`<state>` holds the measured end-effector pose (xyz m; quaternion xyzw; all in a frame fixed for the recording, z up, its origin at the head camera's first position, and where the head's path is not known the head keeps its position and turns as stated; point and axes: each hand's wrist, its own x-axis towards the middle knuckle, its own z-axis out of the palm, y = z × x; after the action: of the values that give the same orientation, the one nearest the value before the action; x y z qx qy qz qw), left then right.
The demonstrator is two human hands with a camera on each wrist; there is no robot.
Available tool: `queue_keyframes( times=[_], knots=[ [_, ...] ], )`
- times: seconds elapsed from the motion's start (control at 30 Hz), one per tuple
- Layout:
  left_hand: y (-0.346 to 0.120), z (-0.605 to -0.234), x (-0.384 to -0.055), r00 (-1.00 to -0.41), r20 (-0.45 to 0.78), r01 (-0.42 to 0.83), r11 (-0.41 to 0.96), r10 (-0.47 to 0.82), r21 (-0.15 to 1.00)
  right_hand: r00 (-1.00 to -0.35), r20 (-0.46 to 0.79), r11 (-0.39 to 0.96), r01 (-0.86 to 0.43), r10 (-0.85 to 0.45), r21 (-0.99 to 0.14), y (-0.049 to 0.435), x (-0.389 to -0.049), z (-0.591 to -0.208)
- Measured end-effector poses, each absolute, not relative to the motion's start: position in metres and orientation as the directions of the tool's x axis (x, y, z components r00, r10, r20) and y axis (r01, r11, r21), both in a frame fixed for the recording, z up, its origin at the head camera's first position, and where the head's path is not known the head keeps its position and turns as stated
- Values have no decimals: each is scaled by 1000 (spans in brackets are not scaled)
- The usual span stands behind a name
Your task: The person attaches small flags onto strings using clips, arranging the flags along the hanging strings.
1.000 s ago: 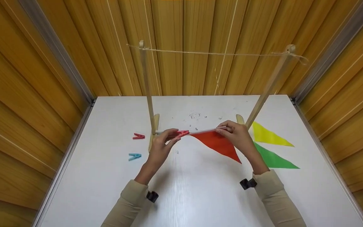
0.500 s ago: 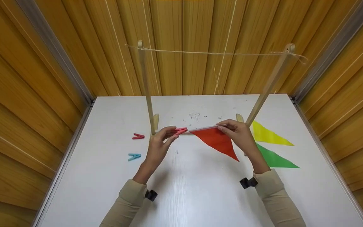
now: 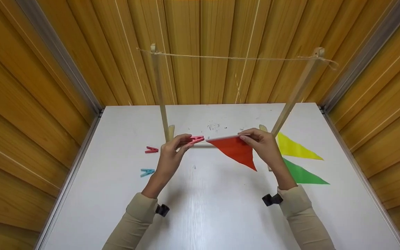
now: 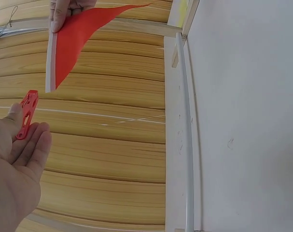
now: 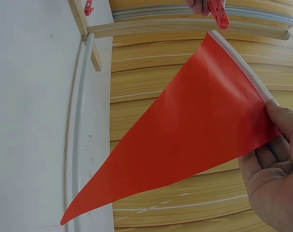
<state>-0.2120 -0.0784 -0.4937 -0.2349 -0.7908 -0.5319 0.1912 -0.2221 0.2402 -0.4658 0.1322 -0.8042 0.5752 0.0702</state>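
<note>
My left hand (image 3: pixel 171 152) pinches a red clothespin (image 3: pixel 197 139) between thumb and fingers. The clothespin's tip points at the left corner of a red triangular flag (image 3: pixel 236 149), with a small gap between them. My right hand (image 3: pixel 262 142) pinches that flag by the right end of its white top edge, and its point hangs down. In the left wrist view the clothespin (image 4: pixel 28 113) stands apart from the white edge strip (image 4: pixel 50 63). The right wrist view shows the flag (image 5: pixel 180 130) spread flat, thumb on its white strip.
A string (image 3: pixel 221 57) runs between two wooden posts, the left post (image 3: pixel 161 93) and the right post (image 3: pixel 297 93). Another red clothespin (image 3: pixel 152 149) and a blue clothespin (image 3: pixel 147 172) lie at left. A yellow flag (image 3: pixel 299 147) and a green flag (image 3: pixel 304 173) lie at right.
Both hands have risen a little away from the table. The left hand with its clothespin has drawn left, off the flag's corner; the flag has swung slightly left.
</note>
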Motion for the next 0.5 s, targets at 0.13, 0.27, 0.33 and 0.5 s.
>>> queue_keyframes(
  times=[0.13, 0.27, 0.33, 0.5],
  knots=[
    [-81, -488, -212, -814, 556, 577, 351, 169, 737, -952, 280, 286, -304, -124, -909, 239, -222, -463],
    [-84, -483, -213, -802, 571, 591, 361, 174, 721, -941, 314, 259, -336, -123, -905, 238, -223, -460],
    [-85, -480, -213, -796, 578, 600, 360, 179, 714, -938, 326, 255, -346, -121, -903, 237, -223, -459],
    [-90, -473, -213, -782, 594, 617, 376, 190, 692, -940, 324, 263, -341, -107, -903, 236, -224, -456]
  ],
)
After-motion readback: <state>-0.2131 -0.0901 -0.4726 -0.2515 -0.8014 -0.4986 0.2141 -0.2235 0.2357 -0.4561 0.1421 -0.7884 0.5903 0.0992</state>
